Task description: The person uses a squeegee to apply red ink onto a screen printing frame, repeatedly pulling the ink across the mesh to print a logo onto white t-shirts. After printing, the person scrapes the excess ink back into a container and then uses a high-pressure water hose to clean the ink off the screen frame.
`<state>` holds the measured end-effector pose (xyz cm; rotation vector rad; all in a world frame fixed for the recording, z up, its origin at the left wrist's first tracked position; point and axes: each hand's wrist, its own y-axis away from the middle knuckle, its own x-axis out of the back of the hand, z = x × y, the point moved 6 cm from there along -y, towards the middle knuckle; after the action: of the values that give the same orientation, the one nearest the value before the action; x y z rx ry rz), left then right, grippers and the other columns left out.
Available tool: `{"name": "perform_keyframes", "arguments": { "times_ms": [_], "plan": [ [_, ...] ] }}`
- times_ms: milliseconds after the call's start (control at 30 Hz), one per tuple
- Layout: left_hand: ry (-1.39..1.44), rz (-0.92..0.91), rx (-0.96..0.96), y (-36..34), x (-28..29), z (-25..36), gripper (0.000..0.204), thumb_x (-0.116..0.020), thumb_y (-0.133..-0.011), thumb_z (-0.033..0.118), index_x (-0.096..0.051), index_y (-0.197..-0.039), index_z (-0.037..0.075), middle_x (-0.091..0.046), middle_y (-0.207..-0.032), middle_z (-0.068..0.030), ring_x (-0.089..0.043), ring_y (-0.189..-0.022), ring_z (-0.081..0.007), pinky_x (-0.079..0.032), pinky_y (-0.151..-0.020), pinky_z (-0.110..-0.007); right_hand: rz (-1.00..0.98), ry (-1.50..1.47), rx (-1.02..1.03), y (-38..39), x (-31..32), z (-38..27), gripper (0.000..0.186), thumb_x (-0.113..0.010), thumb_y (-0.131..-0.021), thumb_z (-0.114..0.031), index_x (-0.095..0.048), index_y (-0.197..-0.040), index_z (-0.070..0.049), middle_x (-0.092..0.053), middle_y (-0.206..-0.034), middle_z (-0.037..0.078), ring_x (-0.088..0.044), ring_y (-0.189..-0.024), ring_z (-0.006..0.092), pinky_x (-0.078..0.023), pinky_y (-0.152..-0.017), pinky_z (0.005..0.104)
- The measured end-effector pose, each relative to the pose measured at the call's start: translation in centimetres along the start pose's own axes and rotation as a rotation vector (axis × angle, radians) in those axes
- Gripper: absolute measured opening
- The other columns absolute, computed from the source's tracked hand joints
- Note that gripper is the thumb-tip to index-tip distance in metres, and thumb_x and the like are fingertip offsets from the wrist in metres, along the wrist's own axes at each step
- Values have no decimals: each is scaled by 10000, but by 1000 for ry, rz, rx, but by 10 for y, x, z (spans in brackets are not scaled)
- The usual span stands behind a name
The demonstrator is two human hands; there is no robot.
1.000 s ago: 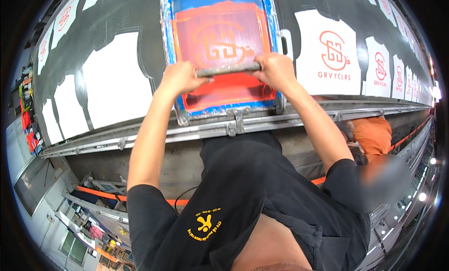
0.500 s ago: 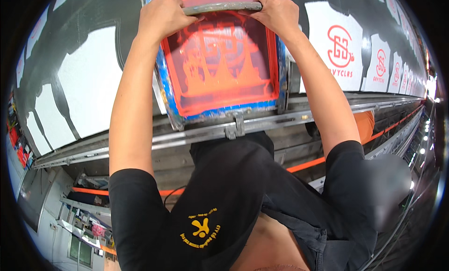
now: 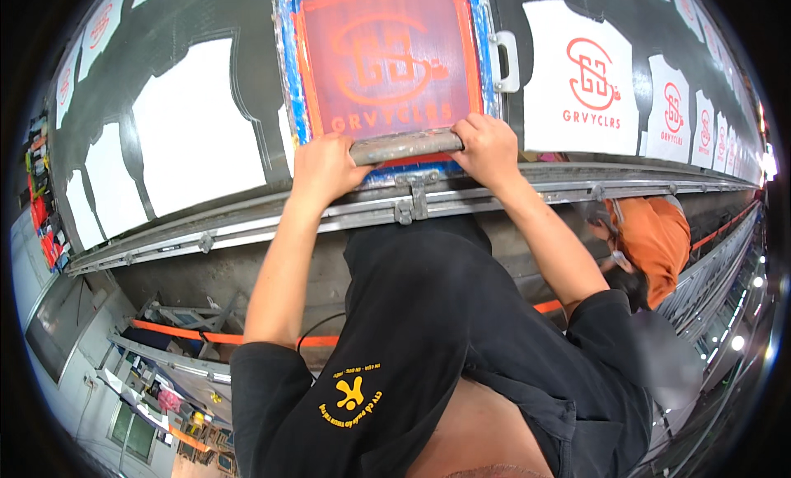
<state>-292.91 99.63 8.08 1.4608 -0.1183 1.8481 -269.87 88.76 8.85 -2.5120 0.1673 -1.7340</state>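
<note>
Both my hands grip the long bar of a squeegee [image 3: 404,147], near the close end of a printing screen [image 3: 383,107]. My left hand [image 3: 328,169] is closed round its left end, and my right hand [image 3: 488,151] round its right end. The blade is largely hidden under the bar. Through the thinly inked mesh, a round design with lettering shows in red. A blue frame edge [image 3: 486,33] surrounds the mesh, and a pale handle [image 3: 507,62] sticks out on the right.
White shirt-shaped pieces [image 3: 198,124] lie on the dark table at left. To the right, a printed white piece [image 3: 540,82] carries a red design, with several more beyond. A metal rail [image 3: 346,214] runs along the near edge. An orange-clad person [image 3: 655,243] bends down at right.
My hands have drawn the squeegee from the screen's far part to its near end. Thick red ink over the mesh has been swept away, baring the design. The person in orange shows more fully.
</note>
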Motion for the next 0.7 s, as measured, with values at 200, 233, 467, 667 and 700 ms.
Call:
{"name": "perform_keyframes", "arguments": {
  "times_ms": [200,233,467,667,700],
  "plan": [
    [-84,-157,20,-116,78,-19,642,-799,-733,647,-779,-881,22,-743,-850,-229,-733,-849,-409,-590,-778,-477,-59,56,-10,-127,11,43,440,-869,-709,-469,-672,-770,-80,-660,-744,119,-675,-735,350,-517,-612,460],
    [-105,-111,-1,-138,90,-27,652,-789,-734,662,-782,-878,26,-746,-853,-225,-734,-853,-407,-592,-782,-476,-41,86,-11,-154,8,53,450,-864,-711,-489,-675,-780,-86,-668,-763,115,-680,-746,356,-522,-621,461],
    [-171,222,-101,-235,123,-45,603,-784,-719,666,-802,-810,70,-764,-848,-171,-744,-839,-355,-596,-773,-451,25,219,-103,-243,-5,93,411,-853,-714,-481,-721,-874,-126,-721,-861,77,-705,-841,339,-555,-683,471],
    [-188,138,-11,-178,87,-42,544,-789,-706,609,-802,-866,90,-760,-828,-152,-737,-834,-339,-582,-748,-468,73,166,-97,-189,-13,65,356,-832,-722,-413,-713,-836,-98,-702,-828,127,-704,-824,361,-553,-697,483],
    [-142,119,-5,-158,77,-38,483,-784,-707,536,-794,-885,87,-748,-805,-142,-730,-818,-344,-579,-727,-473,43,171,-104,-167,-16,59,332,-852,-696,-382,-712,-842,-119,-699,-826,85,-701,-820,334,-551,-681,466]
  ]
}}
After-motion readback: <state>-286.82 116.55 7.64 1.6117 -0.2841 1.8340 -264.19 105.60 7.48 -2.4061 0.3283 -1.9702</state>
